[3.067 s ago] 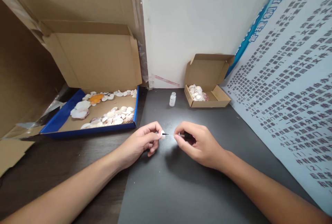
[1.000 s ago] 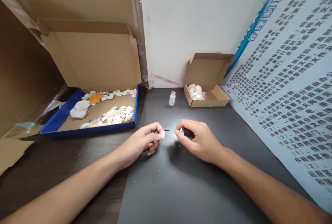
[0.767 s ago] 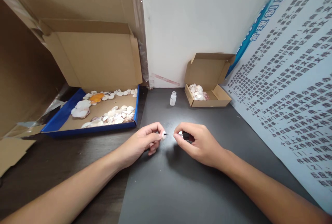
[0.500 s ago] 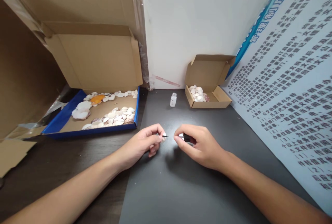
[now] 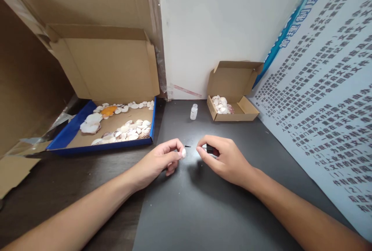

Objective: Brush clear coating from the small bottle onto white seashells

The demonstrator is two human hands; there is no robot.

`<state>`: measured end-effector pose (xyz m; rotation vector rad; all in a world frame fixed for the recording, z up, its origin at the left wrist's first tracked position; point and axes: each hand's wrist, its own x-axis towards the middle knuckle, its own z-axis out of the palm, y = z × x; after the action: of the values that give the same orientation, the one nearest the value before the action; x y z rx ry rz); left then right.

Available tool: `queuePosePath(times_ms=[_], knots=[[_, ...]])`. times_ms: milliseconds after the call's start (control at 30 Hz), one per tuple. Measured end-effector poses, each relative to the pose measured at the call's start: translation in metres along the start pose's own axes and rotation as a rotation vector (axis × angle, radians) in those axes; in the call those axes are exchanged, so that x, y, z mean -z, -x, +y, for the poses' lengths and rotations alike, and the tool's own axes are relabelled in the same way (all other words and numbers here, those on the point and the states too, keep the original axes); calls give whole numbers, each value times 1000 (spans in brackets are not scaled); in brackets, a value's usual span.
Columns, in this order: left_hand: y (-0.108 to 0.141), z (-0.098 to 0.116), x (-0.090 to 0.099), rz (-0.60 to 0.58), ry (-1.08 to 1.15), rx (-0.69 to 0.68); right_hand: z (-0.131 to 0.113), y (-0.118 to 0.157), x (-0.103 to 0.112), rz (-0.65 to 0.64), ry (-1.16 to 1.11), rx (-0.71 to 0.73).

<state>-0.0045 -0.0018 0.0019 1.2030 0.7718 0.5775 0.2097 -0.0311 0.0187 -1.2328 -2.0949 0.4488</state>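
Note:
A small white shell (image 5: 183,153) is pinched between the thumb and forefinger of my left hand (image 5: 167,157), near the middle of the desk. Opposite it, my right hand (image 5: 222,159) is closed on a small brush (image 5: 209,149). The brush's thin dark tip (image 5: 188,146) points left, just above and to the right of the shell and slightly apart from it. My fingers hide part of the brush's handle. Beyond both hands, a small white bottle (image 5: 193,112) stands upright with no cap on it.
At the left lies an open blue-edged cardboard box (image 5: 101,149) with several white shells and an orange one (image 5: 109,110). A smaller open brown box (image 5: 236,117) at the back right holds white shells (image 5: 221,105). A printed sheet (image 5: 319,100) covers the right side.
My right hand has moved slightly right and up, and the brush tip has come away from the shell. My left hand stays in nearly the same place.

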Motion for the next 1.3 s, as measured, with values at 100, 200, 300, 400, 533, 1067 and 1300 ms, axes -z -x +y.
queuePosePath(times_ms=[100,200,300,400,533,1067,1300], knots=[[0,0,0,3,2,5,0,0,0,-5,-32,45],[-1,-1,1,-3,9,9,0,1,-1,-44,-37,68],[-1,-1,0,-7,1,12,1,1,-1,-23,0,17],[-1,0,0,-4,-1,10,1,1,0,2,-18,28],[0,0,-1,4,3,0,0,2,1,-34,-34,79],[2,4,-3,10,35,31,1,1,1,-17,-8,13],[1,6,-4,40,49,27,-2,2,0,-31,-40,61]])
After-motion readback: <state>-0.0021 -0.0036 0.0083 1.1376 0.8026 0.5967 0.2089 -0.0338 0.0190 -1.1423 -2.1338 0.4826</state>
